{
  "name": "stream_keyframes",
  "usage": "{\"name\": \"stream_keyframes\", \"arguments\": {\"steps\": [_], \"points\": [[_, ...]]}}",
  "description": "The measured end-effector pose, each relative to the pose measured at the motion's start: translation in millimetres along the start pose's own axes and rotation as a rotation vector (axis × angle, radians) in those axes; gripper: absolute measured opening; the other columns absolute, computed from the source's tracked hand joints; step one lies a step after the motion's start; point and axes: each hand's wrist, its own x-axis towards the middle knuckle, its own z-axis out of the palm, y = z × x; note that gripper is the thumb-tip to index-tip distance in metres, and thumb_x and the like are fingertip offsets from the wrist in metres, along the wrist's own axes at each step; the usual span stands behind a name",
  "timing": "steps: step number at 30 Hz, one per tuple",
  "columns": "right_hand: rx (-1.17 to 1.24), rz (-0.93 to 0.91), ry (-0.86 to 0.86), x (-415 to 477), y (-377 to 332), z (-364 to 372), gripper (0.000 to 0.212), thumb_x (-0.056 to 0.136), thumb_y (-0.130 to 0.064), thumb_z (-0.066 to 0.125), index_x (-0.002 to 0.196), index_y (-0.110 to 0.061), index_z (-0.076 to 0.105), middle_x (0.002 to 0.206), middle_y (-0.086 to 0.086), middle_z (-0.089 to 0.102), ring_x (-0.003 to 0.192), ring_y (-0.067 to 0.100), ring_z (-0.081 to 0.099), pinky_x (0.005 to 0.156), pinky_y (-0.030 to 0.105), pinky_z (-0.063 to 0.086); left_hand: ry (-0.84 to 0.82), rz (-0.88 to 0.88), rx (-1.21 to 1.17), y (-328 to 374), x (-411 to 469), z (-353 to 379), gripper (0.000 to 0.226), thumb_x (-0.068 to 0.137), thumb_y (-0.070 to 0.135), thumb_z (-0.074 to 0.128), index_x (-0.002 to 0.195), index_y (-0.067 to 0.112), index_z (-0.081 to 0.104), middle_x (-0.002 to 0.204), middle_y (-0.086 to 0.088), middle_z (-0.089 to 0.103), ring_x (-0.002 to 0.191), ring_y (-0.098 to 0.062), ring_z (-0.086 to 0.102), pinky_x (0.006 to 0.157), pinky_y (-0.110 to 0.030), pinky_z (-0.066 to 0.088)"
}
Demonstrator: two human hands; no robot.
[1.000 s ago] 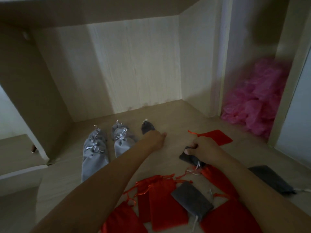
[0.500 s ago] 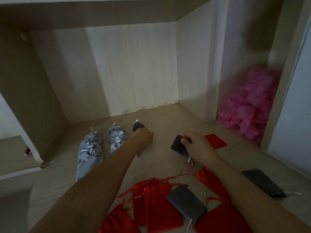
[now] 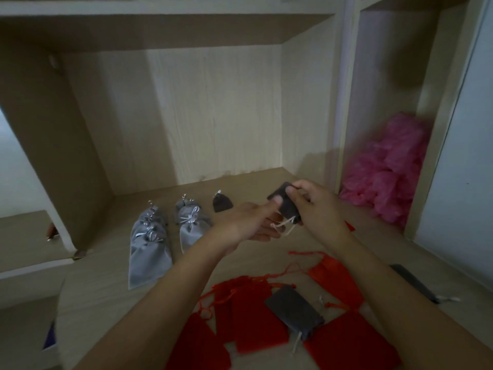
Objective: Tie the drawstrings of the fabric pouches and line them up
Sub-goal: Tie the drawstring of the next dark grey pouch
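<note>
Dark pouch [image 3: 287,209] held above shelf [image 3: 256,180]: right hand [image 3: 318,206] pinches far end, left hand [image 3: 248,222] pinches near end by loose cord [image 3: 283,225]. Likely soft, light, floppy; best taken at cord ends.

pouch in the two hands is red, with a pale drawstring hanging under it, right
Not red: the head view shows the pouch held between the left hand and the right hand is dark grey. The pale drawstring does hang under it.

Only one head-worn, wide-angle view is given, aimed forward and down, close into a wooden shelf compartment [image 3: 213,116].
</note>
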Motion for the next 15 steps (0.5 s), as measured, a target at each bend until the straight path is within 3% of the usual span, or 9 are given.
{"name": "stream_keyframes", "arguments": {"steps": [3, 6, 9, 11, 13, 15], "points": [[0.007, -0.038, -0.033, -4, -15, 3, 0.019, 0.096, -0.025, 0.051, 0.092, -0.010, 0.062, 0.077, 0.005, 0.066, 0.070, 0.020, 0.063, 0.059, 0.031, 0.047, -0.067, 0.142, -0.051, -8, -18, 10, 0.027, 0.095, 0.031, 0.050, 0.100, 0.009, 0.066, 0.092, -0.007, 0.072, 0.083, -0.013, 0.069, 0.083, -0.026, 0.054], [0.001, -0.037, -0.084, -7, -25, 9, 0.023, 0.095, -0.029, 0.052, 0.090, -0.009, 0.062, 0.071, 0.003, 0.062, 0.065, 0.016, 0.059, 0.056, 0.028, 0.045, -0.015, 0.205, -0.180, -19, -20, 13, 0.024, 0.098, 0.012, 0.046, 0.079, 0.008, 0.060, 0.069, -0.004, 0.060, 0.057, -0.007, 0.058, 0.066, -0.021, 0.053], [-0.001, 0.055, -0.218, -8, -26, 10, 0.035, 0.092, -0.036, 0.055, 0.087, -0.002, 0.062, 0.065, 0.001, 0.057, 0.059, 0.012, 0.054, 0.055, 0.028, 0.041, 0.059, 0.217, -0.209, -32, -17, 8, 0.022, 0.098, 0.011, 0.046, 0.081, 0.003, 0.058, 0.056, 0.003, 0.047, 0.046, -0.005, 0.041, 0.054, -0.018, 0.045], [-0.020, 0.118, -0.300, -7, -22, 8, 0.039, 0.091, -0.036, 0.057, 0.076, 0.001, 0.060, 0.058, -0.002, 0.052, 0.051, 0.005, 0.048, 0.053, 0.020, 0.035, 0.127, 0.223, -0.226, -41, -13, -1, 0.019, 0.095, 0.013, 0.051, 0.084, 0.000, 0.061, 0.050, 0.006, 0.048, 0.043, -0.005, 0.039, 0.051, -0.016, 0.043], [0.054, 0.206, -0.364, -4, -18, 4, 0.033, 0.092, -0.030, 0.059, 0.073, -0.003, 0.061, 0.053, -0.006, 0.049, 0.044, 0.002, 0.041, 0.049, 0.015, 0.032, 0.196, 0.232, -0.237, -49, -10, -11, 0.023, 0.091, 0.015, 0.056, 0.073, 0.003, 0.062, 0.050, 0.006, 0.052, 0.044, -0.005, 0.043, 0.053, -0.017, 0.043], [0.235, 0.316, -0.394, -1, -14, 1, 0.016, 0.092, -0.016, 0.058, 0.090, -0.003, 0.067, 0.063, -0.003, 0.057, 0.049, 0.005, 0.043, 0.051, 0.016, 0.036, 0.241, 0.227, -0.308, -54, -5, -19, 0.021, 0.089, 0.015, 0.058, 0.071, 0.006, 0.063, 0.054, 0.003, 0.058, 0.046, -0.005, 0.050, 0.057, -0.018, 0.047]]}}
